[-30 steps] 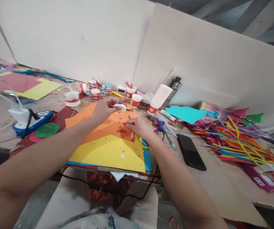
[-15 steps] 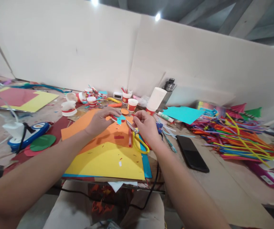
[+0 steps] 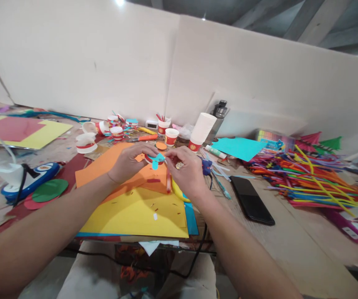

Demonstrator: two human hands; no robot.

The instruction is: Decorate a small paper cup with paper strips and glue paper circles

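Landmark: stack of white paper cups (image 3: 203, 128), upside down near the back boards. Dark bottle (image 3: 219, 110) just behind it, to the right. Small red-banded cup (image 3: 170, 136) just left of it. Teal sheet (image 3: 239, 148) to its right, with a glue stick (image 3: 216, 152) lying between the two. Black phone (image 3: 251, 200) nearer than the stack, to the right, lying flat. Pipe cleaners (image 3: 316, 182) heaped far right of it. Yellow sheet (image 3: 135, 214) well in front, to the left. Green paper disc (image 3: 50, 190) far left.

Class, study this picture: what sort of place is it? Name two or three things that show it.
Probably a craft workbench: sheets of coloured paper, a heap of bright pipe cleaners at the right, and small paper cups by the back board.
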